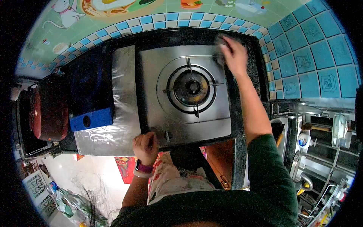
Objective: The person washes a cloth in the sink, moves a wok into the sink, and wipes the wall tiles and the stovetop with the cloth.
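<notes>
My right hand (235, 56) is at the far right corner of the steel gas stove (151, 68), blurred by motion. Its fingers are bent around a dark grey, pad-like thing (219, 59), too smeared to name. Near the stove's front left edge, my left hand (145, 145) is curled into a loose fist, with nothing visible in it. A watch and a pale bangle circle that wrist. Just right of this fist is the stove's control knob (168, 136). The single burner (193, 87) has a ring with several metal pan supports.
Left of the stove lies a strip of foil-like covering (124, 90). Beyond it are a dark cooktop with a blue front panel (92, 119) and a dark red pot-like container (51, 111). Blue tiles (302, 56) wall the right side. A dish rack (325, 147) stands at the right.
</notes>
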Demonstrator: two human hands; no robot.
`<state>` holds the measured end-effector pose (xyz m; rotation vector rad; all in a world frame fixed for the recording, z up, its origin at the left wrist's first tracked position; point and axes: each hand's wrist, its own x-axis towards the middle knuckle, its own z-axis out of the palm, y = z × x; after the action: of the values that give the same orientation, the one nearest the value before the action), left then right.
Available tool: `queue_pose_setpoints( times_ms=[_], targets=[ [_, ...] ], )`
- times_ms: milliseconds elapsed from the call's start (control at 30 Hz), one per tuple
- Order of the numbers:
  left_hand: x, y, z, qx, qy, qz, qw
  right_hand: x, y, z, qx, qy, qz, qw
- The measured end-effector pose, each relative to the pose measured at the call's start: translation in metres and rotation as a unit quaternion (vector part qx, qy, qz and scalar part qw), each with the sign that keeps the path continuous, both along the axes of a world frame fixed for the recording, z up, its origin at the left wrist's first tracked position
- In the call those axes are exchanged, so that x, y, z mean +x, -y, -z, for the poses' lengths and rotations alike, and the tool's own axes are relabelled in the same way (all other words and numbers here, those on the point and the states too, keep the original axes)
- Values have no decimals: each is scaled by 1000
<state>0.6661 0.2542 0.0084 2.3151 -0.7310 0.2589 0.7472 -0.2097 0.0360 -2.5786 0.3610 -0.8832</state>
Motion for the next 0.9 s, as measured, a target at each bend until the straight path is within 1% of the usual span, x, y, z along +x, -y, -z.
queue_pose_setpoints(
  times_ms=[67, 100, 167, 233, 300, 367, 400, 467, 500, 533, 600, 700, 833, 900],
  targets=[
    [-1, 5, -7, 15, -3, -15, 1000, 56, 3, 33, 82, -82, -116, 986],
    [-1, 6, -7, 31, -7, -28, 999, 77, 3, 54, 11, -133, -101, 986],
    [1, 3, 0, 21, 9, -16, 1000, 96, -1, 73, -100, -203, -71, 972],
    [0, 3, -3, 41, -4, -14, 999, 94, 7, 74, -92, -203, -74, 972],
    [-2, 4, 0, 37, -7, -30, 999, 90, 19, 79, -83, -204, -76, 973],
    [-2, 1, 2, 77, -14, -28, 997, 85, 38, 80, -100, -191, -50, 975],
    [-1, 3, 2, 62, 6, -23, 998, 81, 49, 80, -104, -190, -37, 976],
    [-2, 3, 1, 74, 1, -30, 997, 65, 79, 89, -143, -143, 10, 979],
    [-2, 3, 1, 85, -3, -37, 996, 52, 104, 94, -157, -115, 8, 981],
    [-1, 3, 2, 85, -3, -37, 996, 35, 120, 96, -177, -92, 33, 979],
    [-1, 5, 3, 67, 8, -31, 997, 10, 156, 95, -199, -170, 124, 957],
    [-4, 6, 6, 81, 12, -50, 995, 0, 173, 96, -268, -159, 145, 939],
    [-6, -2, 6, 104, -2, -37, 994, 5, 168, 96, -257, -212, 197, 922],
    [-3, 6, 1, 88, 25, -31, 995, 10, 163, 74, -215, -359, 233, 878]
  ],
)
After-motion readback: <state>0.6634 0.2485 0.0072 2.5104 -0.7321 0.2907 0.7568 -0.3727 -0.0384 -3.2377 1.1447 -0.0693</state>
